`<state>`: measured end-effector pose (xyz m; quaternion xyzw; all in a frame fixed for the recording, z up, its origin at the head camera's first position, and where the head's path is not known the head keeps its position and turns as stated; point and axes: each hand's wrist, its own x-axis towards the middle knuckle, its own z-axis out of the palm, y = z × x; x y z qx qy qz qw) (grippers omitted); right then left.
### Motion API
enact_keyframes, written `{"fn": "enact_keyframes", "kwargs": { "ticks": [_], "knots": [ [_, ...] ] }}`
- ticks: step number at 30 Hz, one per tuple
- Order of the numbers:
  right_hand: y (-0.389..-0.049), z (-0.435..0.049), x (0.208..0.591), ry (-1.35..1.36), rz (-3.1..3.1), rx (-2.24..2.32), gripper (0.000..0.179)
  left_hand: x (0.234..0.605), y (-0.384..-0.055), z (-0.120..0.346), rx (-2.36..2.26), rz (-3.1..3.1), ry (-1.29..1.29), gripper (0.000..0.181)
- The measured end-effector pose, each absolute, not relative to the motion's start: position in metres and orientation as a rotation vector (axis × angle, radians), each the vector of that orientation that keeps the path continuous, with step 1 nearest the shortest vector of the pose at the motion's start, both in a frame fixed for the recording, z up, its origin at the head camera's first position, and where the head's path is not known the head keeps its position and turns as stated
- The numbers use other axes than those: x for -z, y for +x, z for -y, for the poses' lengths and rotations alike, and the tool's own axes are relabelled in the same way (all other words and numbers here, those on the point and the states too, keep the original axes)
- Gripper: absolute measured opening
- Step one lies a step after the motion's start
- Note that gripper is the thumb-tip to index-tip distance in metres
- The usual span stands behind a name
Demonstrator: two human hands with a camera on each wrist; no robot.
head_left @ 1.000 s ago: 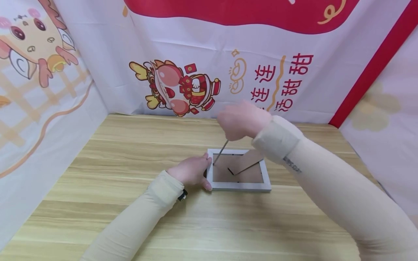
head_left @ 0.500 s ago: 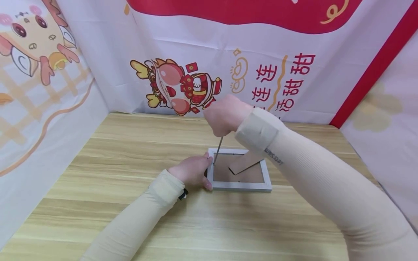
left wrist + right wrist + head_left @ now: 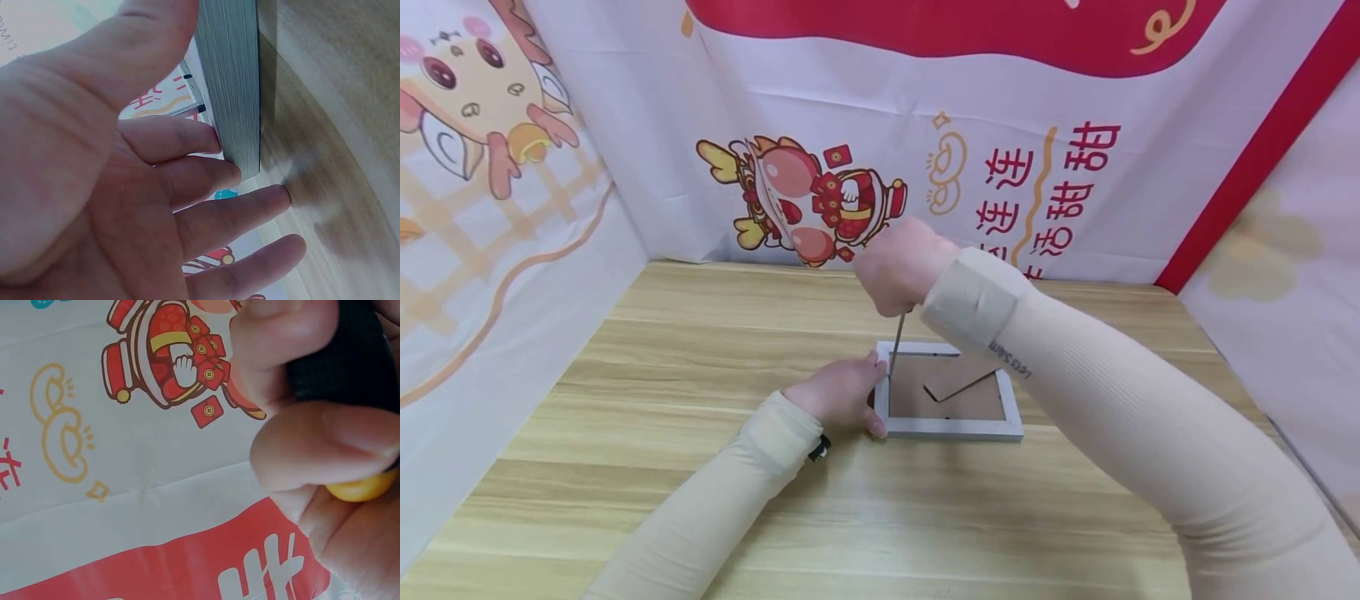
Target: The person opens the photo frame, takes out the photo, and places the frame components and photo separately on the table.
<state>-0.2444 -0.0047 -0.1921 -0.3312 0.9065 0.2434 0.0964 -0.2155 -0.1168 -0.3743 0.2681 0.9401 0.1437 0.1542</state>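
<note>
A light grey picture frame (image 3: 955, 428) lies face down on the table, its brown backing board (image 3: 973, 407) facing up. A folding stand leg (image 3: 961, 375) slants across that board. My left hand (image 3: 838, 392) holds the frame's left end, thumb at the near corner and fingers at the far one. In the left wrist view the frame's side (image 3: 234, 81) runs beside the thumb and fingertips. My right hand (image 3: 898, 267) grips a screwdriver (image 3: 897, 340) from above, tip down at the inner left edge of the frame. The right wrist view shows its black handle (image 3: 344, 365) with a yellow end.
The wood-grain table (image 3: 662, 433) extends around the frame. A white printed cloth (image 3: 670, 150) with red shapes and cartoon figures hangs behind it, and cloth also hangs at both sides. My right forearm (image 3: 1112, 392) passes over the table to the frame's right.
My right hand has moved left and slightly up, bringing the screwdriver from a slant to nearly upright, its tip still at the frame's left inner edge. The left hand and frame stay put.
</note>
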Motion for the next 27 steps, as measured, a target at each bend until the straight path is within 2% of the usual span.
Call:
{"fn": "enact_keyframes", "kwargs": {
  "ticks": [12, 20, 27],
  "knots": [
    [-0.253, -0.014, 0.19, -0.794, -2.665, -0.554, 0.009, 0.372, -0.214, 0.115, -0.419, -2.671, 0.724, 0.099],
    [-0.249, -0.001, 0.192, -1.008, -2.682, -0.687, 0.01, 0.374, -0.214, 0.117, -0.4, -2.696, 0.761, 0.099],
    [-0.245, 0.007, 0.191, -1.061, -2.713, -0.754, 0.007, 0.372, -0.213, 0.117, -0.363, -2.715, 0.78, 0.095]
  ]
}}
